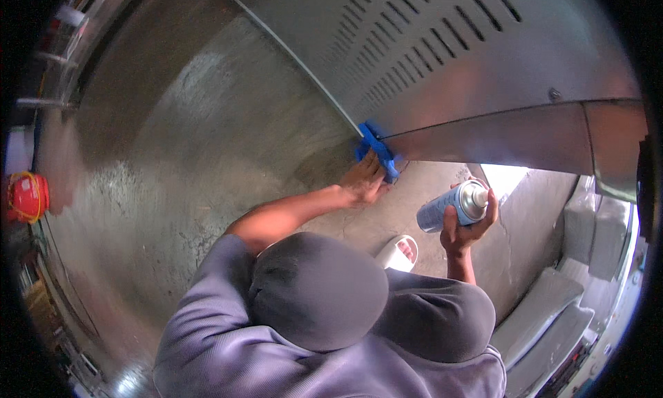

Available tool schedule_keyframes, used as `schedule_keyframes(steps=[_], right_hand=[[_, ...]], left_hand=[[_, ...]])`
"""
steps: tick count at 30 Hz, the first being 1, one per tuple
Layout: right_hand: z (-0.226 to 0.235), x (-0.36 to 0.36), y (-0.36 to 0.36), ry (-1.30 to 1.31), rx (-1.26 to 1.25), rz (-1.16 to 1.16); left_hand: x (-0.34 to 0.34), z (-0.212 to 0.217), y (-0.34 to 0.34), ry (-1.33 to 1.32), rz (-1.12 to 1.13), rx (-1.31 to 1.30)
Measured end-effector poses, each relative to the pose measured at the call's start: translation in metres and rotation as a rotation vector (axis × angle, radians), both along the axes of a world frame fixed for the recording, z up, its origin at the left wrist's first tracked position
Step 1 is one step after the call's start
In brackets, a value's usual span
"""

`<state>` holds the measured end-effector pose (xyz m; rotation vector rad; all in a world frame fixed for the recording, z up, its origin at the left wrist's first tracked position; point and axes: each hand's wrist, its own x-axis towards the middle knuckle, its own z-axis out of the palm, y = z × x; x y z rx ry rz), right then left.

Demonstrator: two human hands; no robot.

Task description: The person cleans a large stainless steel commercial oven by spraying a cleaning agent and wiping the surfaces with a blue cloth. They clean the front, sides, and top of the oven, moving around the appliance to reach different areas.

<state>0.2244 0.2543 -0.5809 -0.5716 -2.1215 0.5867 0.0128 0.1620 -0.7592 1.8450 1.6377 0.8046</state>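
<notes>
The left hand (pixel 362 180) lies flat with the fingers spread, pressing a blue cloth (pixel 376 151) against the lower corner of a grey metal cabinet (pixel 483 60) with ventilation slots. The cloth is near the centre of the view, at about 1 o'clock from the hand. The right hand (pixel 464 225), at 3 o'clock from the left hand and apart from it, is closed around a spray can (pixel 452 206) that tilts, cap up and right. A white sandal (pixel 397 253) rests on the concrete floor (pixel 207 156) between both arms.
</notes>
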Motion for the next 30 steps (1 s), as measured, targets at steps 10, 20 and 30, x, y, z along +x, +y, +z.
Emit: schedule_keyframes(steps=[10, 20, 30], right_hand=[[-0.026, 0.016, -0.011, 0.041, -0.247, -0.035], [0.007, 0.079, 0.049, 0.14, -0.135, -0.052], [-0.002, 0.081, 0.05, 0.213, 0.005, 0.056]], left_hand=[[0.025, 0.039, 0.026, -0.119, 0.142, 0.038], [0.008, 0.183, 0.062, 0.097, -0.092, 0.496], [-0.008, 0.22, 0.096, 0.277, -0.188, 1.237]])
